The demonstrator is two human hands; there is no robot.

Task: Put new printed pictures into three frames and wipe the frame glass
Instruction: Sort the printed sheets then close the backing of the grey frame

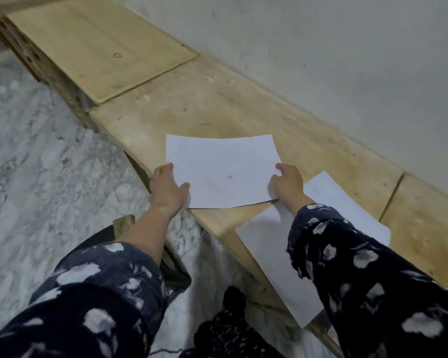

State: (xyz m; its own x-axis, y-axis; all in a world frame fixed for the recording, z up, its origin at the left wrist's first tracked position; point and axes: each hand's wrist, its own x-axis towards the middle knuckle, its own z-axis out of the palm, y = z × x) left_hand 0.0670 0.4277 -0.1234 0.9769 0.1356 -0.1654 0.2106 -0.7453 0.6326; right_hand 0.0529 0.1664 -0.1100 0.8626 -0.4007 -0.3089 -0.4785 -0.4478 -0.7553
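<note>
The left hand (166, 188) is gripping the left edge of a white sheet (221, 171), its thumb lying on top of the paper near the lower left corner and its fingers curling under the edge. The right hand (289, 183) is pinching the same sheet at its right edge, fingers bent over the paper. Both hands are holding the sheet blank side up just over the worktop (243, 117), and its far edge is bowing slightly. A thin dark line is showing along the sheet's near edge; whether that is a shadow or something beneath cannot be told.

At 4 o'clock from the right hand, a second sheet (269, 244) is lying flat on the worktop, partly under the right forearm, and its near corner is sticking out past the worktop's front edge. Both forearms are wearing dark sleeves (367, 259) with pale flower prints.

The worktop is a long pale wooden surface running from 10 o'clock to 4 o'clock along a grey wall (321, 60). At 11 o'clock from the held sheet, a wooden board (96, 45) is lying flat, overlapping the worktop's far end. A marbled floor (31, 151) is filling the left side. At 7 o'clock from the left hand, a dark curved object (171, 264) is sitting on the floor below the left forearm, too hidden to identify. At 6 o'clock, dark speckled cloth (225, 329) is showing between the arms.
</note>
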